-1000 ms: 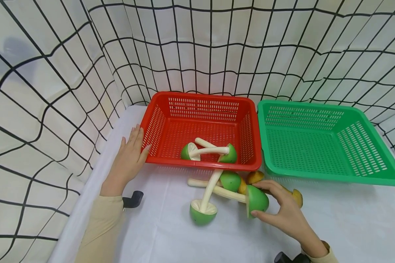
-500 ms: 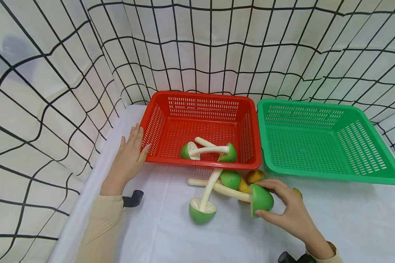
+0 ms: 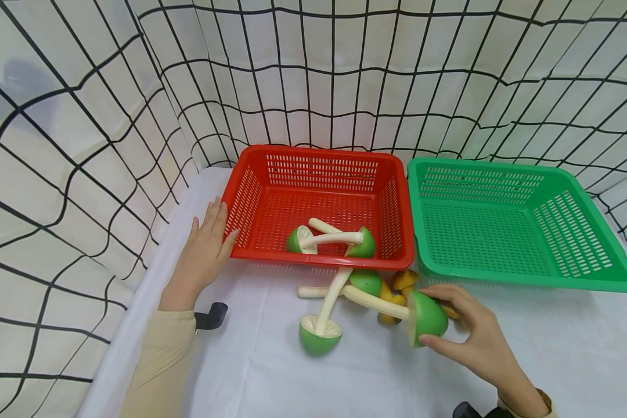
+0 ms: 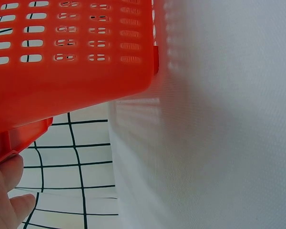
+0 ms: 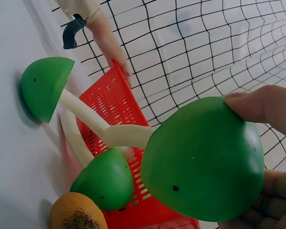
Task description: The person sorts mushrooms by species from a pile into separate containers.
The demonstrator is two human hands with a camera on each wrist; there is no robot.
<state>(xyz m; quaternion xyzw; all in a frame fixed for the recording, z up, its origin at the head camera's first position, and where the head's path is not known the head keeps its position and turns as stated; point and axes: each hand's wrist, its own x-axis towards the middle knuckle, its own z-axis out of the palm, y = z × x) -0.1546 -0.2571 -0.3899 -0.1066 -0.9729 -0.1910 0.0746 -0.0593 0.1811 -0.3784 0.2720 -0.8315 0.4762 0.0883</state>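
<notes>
My right hand (image 3: 475, 334) holds a toy mushroom by its green cap (image 3: 429, 319), thumb on the near side and fingers on the far side. Its pale stem points left, overlapping another stem in the head view. Two more green-capped mushrooms lie on the white cloth, one (image 3: 321, 335) nearer me and one (image 3: 366, 283) by the red basket's front. My left hand (image 3: 201, 249) rests against the left rim of the red basket (image 3: 313, 259), fingers straight. In the right wrist view the held cap (image 5: 205, 162) fills the middle, with thumb and fingertips at its edges.
Several green-capped mushrooms (image 3: 363, 244) lie inside the red basket. Small yellow-brown pieces (image 3: 404, 280) sit between the baskets and my right hand. A green basket (image 3: 533, 284) stands to the right. Black netting (image 3: 334, 72) over white cloth rises behind and on the left.
My right hand has moved to the right with the mushroom, uncovering more of the yellow-brown pieces. My left hand and both baskets stay in place.
</notes>
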